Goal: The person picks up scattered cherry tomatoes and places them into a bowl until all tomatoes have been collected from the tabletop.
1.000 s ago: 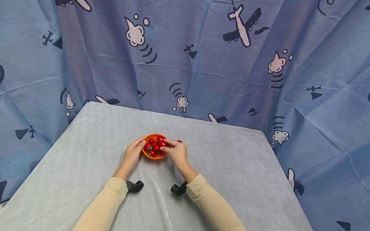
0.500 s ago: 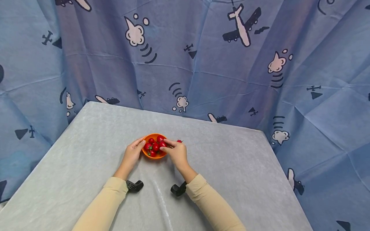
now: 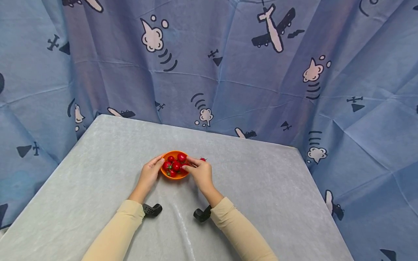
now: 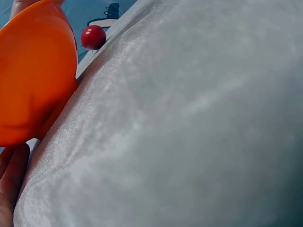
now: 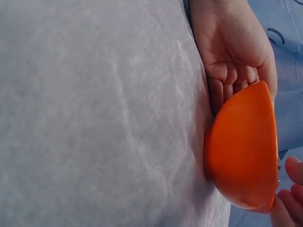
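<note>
An orange bowl [image 3: 176, 178] holding several red tomatoes [image 3: 176, 166] with green stems stands on the table. My left hand [image 3: 149, 177] grips its left side, thumb over the rim and fingers along the outer wall. At the opposite side is my right hand [image 3: 201, 175], thumb and index finger apart over the inside of the rim, a tomato partly hidden behind them. In the right wrist view the right fingertips [image 5: 280, 208] touch the rim of the bowl. One more tomato [image 4: 93, 38] lies outside the bowl, mostly hidden behind the right hand in the head view.
A pale grey cloth covers the table [image 3: 261, 188], with a crease running toward its near edge. Blue curtains [image 3: 183, 83] printed with planes and clouds hang behind it and at both sides. A black camera mount sits on each wrist.
The tomato at my right fingertips now sits lower in the bowl, more hidden by them. My right hand has shifted slightly to the right. The left hand and bowl stay in place.
</note>
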`<state>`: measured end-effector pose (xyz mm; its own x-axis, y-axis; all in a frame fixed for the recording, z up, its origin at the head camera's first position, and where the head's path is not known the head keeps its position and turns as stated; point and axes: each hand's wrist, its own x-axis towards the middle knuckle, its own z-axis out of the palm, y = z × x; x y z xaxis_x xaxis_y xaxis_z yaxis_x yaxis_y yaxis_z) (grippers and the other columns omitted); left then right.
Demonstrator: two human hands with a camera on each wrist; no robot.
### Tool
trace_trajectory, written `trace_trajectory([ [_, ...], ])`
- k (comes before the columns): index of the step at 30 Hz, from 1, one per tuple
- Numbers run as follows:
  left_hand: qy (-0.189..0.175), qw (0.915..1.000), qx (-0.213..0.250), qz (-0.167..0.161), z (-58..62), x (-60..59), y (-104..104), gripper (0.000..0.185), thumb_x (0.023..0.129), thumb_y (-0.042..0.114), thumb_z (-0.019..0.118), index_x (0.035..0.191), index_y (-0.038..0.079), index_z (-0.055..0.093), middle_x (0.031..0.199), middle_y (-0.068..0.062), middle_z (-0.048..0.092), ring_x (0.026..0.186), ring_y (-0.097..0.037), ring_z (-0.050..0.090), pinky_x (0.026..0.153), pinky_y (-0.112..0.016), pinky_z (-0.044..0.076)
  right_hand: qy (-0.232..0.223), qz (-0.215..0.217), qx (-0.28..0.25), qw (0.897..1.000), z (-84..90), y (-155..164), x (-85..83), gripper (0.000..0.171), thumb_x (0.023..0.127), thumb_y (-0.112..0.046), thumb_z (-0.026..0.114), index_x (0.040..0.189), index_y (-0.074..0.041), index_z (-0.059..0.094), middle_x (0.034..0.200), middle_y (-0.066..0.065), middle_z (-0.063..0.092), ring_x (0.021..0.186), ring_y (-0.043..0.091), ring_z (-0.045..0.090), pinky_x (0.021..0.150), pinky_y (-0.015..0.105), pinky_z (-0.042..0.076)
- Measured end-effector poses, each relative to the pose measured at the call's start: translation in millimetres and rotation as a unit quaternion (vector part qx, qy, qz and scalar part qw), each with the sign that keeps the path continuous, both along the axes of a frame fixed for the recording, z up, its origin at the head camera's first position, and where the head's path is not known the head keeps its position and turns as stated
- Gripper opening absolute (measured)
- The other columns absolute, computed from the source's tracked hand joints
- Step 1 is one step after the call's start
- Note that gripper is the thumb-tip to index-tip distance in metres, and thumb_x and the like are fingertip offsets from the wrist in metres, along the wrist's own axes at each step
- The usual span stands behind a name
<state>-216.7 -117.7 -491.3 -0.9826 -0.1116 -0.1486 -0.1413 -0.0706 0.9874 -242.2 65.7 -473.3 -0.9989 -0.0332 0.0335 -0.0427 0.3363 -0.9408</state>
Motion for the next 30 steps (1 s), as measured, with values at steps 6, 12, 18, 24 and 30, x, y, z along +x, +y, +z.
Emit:
trace_trajectory([
  [6, -0.001, 1.0, 0.003, -0.002, -1.7, -1.8, -1, 0.043, 0.104, 0.018, 0.051, 0.143, -0.001, 0.051, 0.15, -0.018, 0.048, 0.146, -0.025, 0.037, 0.121, -0.039, 0.032, 0.012, -0.005, 0.004, 1.0, 0.6, 3, -0.1, 0.034, 0.08, -0.003, 0.08, 0.113, 0.0, 0.074, 0.116, 0.017, 0.073, 0.11, 0.027, 0.07, 0.087, 0.033, 0.06],
  [12, -0.004, 1.0, 0.009, -0.001, -3.0, -2.8, -2, 0.043, 0.104, 0.018, 0.051, 0.143, 0.0, 0.052, 0.15, -0.017, 0.049, 0.145, -0.022, 0.039, 0.12, -0.037, 0.032, 0.014, -0.015, -0.007, 1.0, -0.6, 8, -2.5, 0.033, 0.082, -0.006, 0.08, 0.113, 0.0, 0.074, 0.116, 0.018, 0.073, 0.109, 0.029, 0.071, 0.088, 0.033, 0.06],
  [18, -0.007, 1.0, 0.007, -0.001, -2.6, -2.7, -2, 0.043, 0.104, 0.019, 0.051, 0.143, 0.0, 0.051, 0.15, -0.017, 0.048, 0.146, -0.023, 0.038, 0.12, -0.037, 0.032, 0.019, -0.024, -0.013, 0.999, -1.4, 14, -5.6, 0.033, 0.083, -0.006, 0.078, 0.115, 0.002, 0.073, 0.115, 0.016, 0.074, 0.108, 0.03, 0.07, 0.088, 0.034, 0.06],
  [24, -0.009, 1.0, 0.003, -0.002, -2.5, -2.4, -2, 0.044, 0.104, 0.019, 0.051, 0.143, -0.001, 0.05, 0.151, -0.017, 0.048, 0.146, -0.023, 0.038, 0.12, -0.038, 0.033, 0.024, -0.043, -0.002, 0.999, -1.6, 21, -6.2, 0.029, 0.084, -0.009, 0.077, 0.113, -0.002, 0.075, 0.113, 0.012, 0.075, 0.106, 0.027, 0.071, 0.087, 0.035, 0.061],
  [30, -0.005, 1.0, -0.006, -0.003, -3.3, -2.8, -2, 0.045, 0.104, 0.02, 0.05, 0.144, -0.001, 0.049, 0.151, -0.019, 0.047, 0.146, -0.026, 0.037, 0.121, -0.04, 0.032, 0.013, -0.059, -0.004, 0.998, 0.5, 28, -9.4, 0.028, 0.084, -0.013, 0.077, 0.111, -0.003, 0.076, 0.11, 0.015, 0.075, 0.096, 0.022, 0.073, 0.084, 0.032, 0.061],
])
